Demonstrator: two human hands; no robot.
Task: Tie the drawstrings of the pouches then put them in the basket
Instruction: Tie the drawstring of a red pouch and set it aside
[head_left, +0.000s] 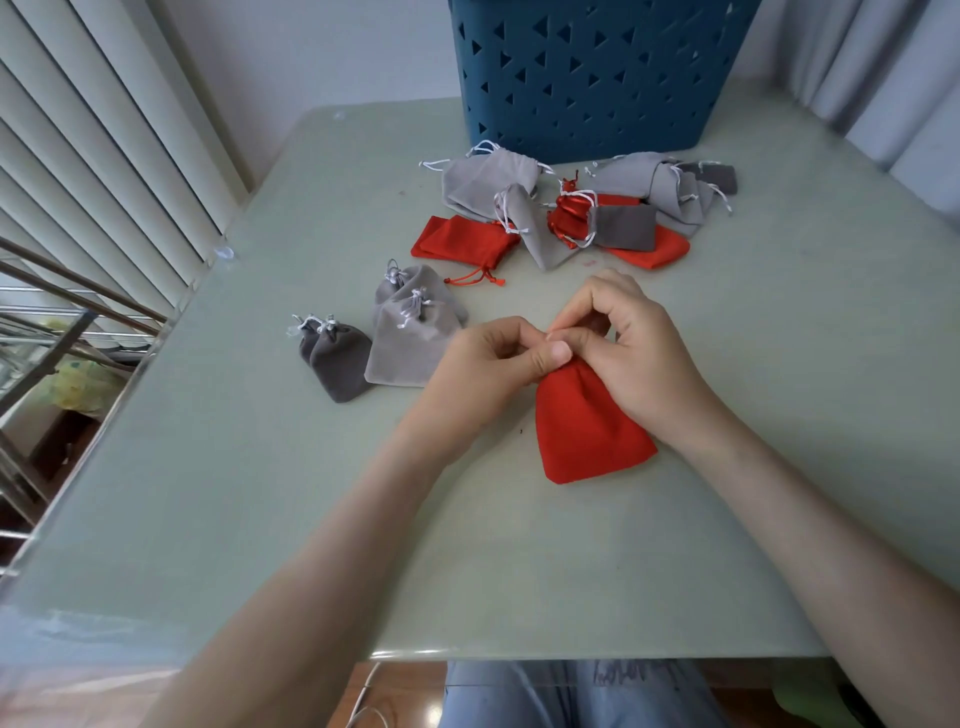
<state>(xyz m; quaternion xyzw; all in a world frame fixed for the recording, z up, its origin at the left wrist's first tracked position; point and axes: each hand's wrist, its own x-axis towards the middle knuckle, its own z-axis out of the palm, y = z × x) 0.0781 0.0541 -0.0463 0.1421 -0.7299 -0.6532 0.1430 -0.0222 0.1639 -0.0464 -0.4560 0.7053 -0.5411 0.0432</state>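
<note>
On the pale green desk (260, 493), close to the middle, held a red pouch (592, 431) by its top with both hands. Pinched the bunched neck with the left hand (488, 364), with thumb and first finger pressed tight. Pinched it from the other side with the right hand (639, 353), with the fingers curled over the neck. Could not see this pouch's strings under the fingers. Saw the rest of it lying flat on the desk, with the wide end toward the near edge and one corner under the right wrist.

Just left of the left hand, saw two light grey pouches (410, 338), one partly on top of the other, with tops pulled shut and white strings bunched up. Just beside those, further left, saw two dark grey pouches (335, 364) lying side by side, with tops pulled shut too.

Farther back, saw a messy pile (623, 208) of more pouches in light grey, dark grey and red, with loose white strings sticking out. Saw a flat red pouch (462, 239) at the left end of it, with a red string (475, 278) trailing toward the near side.

Behind the pile, at the far edge, saw a tall blue basket (597, 78) with triangle holes. Could not see into it.

Off to the left, saw white blinds (104, 130). Under the near edge, saw blue jeans (571, 696).
</note>
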